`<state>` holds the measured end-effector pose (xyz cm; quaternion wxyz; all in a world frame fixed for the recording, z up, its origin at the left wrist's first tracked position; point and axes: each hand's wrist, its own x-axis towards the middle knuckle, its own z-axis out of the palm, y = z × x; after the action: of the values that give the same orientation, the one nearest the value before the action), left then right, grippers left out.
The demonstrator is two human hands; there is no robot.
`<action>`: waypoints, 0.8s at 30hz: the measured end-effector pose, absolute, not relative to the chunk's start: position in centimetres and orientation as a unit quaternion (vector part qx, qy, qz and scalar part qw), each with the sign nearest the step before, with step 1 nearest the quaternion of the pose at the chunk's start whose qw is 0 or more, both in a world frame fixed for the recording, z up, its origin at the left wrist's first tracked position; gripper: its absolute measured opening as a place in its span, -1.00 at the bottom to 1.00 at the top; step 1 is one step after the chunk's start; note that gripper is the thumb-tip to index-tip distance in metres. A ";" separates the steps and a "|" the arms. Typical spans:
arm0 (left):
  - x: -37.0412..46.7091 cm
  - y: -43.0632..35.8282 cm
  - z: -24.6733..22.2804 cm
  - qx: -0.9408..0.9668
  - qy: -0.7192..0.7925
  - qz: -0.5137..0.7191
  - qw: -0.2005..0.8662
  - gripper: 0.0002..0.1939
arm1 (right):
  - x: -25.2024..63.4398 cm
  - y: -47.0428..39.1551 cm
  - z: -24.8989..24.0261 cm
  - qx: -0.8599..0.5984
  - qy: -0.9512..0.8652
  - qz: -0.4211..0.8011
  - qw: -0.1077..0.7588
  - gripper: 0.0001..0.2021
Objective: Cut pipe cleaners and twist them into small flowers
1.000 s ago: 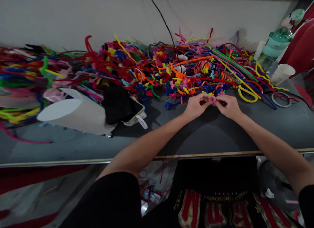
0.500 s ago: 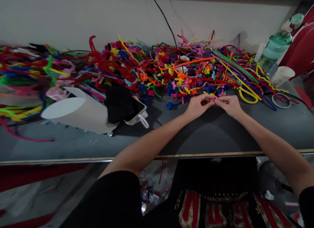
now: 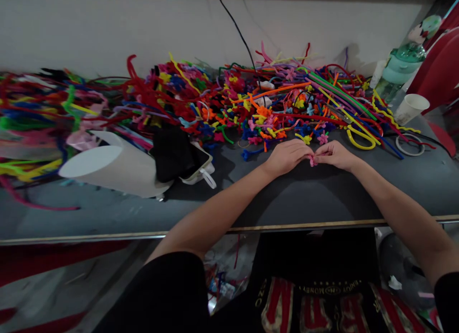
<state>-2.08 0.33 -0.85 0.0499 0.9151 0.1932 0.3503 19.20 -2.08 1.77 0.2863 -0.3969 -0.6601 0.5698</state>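
Between my two hands is a small pink pipe cleaner piece [image 3: 313,161], bent into a compact shape and partly hidden by fingers. My left hand [image 3: 287,157] pinches it from the left, its back turned upward. From the right, my right hand [image 3: 335,155] grips the same piece between thumb and fingertips. Both hands are just above the dark grey table [image 3: 287,199]. Right behind them lie a yellow pipe cleaner flower [image 3: 303,138] and a pink pipe cleaner flower [image 3: 323,137].
A long heap of coloured pipe cleaners [image 3: 215,99] runs along the wall. Yellow-handled scissors [image 3: 360,144], a grey ring [image 3: 410,145], a paper cup [image 3: 412,108] and a green-lidded bottle [image 3: 399,70] are at right. At left are a white curved object [image 3: 114,163] and a black item [image 3: 172,154].
My left fingers have turned over and closed more tightly around the pink piece. It now pokes out below the fingertips, where a small loop showed before. The view has shifted slightly.
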 end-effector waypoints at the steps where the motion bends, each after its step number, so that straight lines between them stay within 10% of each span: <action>1: -2.2 0.3 -0.6 0.925 0.194 0.325 0.035 -0.64 | 19.2 -2.0 1.5 -0.398 -0.669 0.562 0.280 -0.73; 11: -1.4 -0.9 -0.8 0.925 0.286 0.248 -0.018 -0.69 | 18.6 -3.1 1.1 -0.494 -0.826 0.160 0.219 -0.85; 17: -0.1 -2.2 -0.6 0.826 0.447 0.283 0.195 -0.75 | 18.4 -4.0 2.2 -0.437 -0.891 -0.032 0.118 -0.79; 24: -0.2 -1.8 -0.2 0.683 0.471 0.286 0.480 -0.69 | 18.6 -3.4 0.8 -0.441 -0.873 -0.027 0.207 -0.71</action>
<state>-0.24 -1.80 -0.20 0.4800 0.6827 0.4711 0.2856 18.64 -3.44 0.79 0.2072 -0.4412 -0.8728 -0.0273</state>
